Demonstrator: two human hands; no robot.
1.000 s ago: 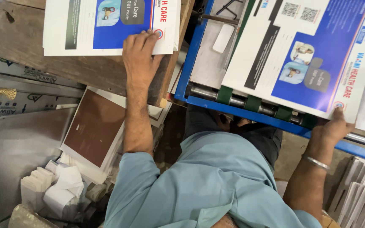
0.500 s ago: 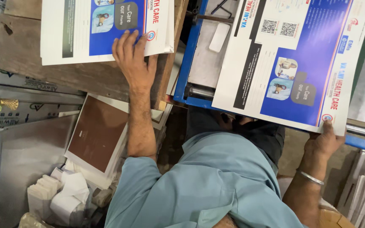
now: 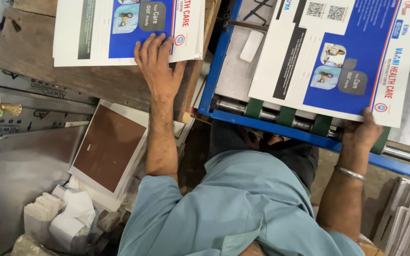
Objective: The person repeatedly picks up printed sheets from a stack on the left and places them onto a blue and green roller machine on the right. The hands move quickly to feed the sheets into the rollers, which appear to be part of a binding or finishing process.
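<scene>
1. Printed sheet (image 3: 342,57) lying on the blue machine (image 3: 281,125), big, thin, likely light and bendy, probably easy to crease.
2. Right hand (image 3: 359,135) pinching its near corner; looking best held at an edge, gently, never the middle.
3. Left hand (image 3: 157,66) resting flat, fingers spread, on a stack of printed sheets (image 3: 119,31), not gripping.
4. Stack sitting on a wooden board (image 3: 72,80).
5. Brown panel (image 3: 107,147) and folded paper bits (image 3: 67,218) lying lower left.

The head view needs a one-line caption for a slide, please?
Left hand rests on a poster stack; right hand holds a poster.
</scene>
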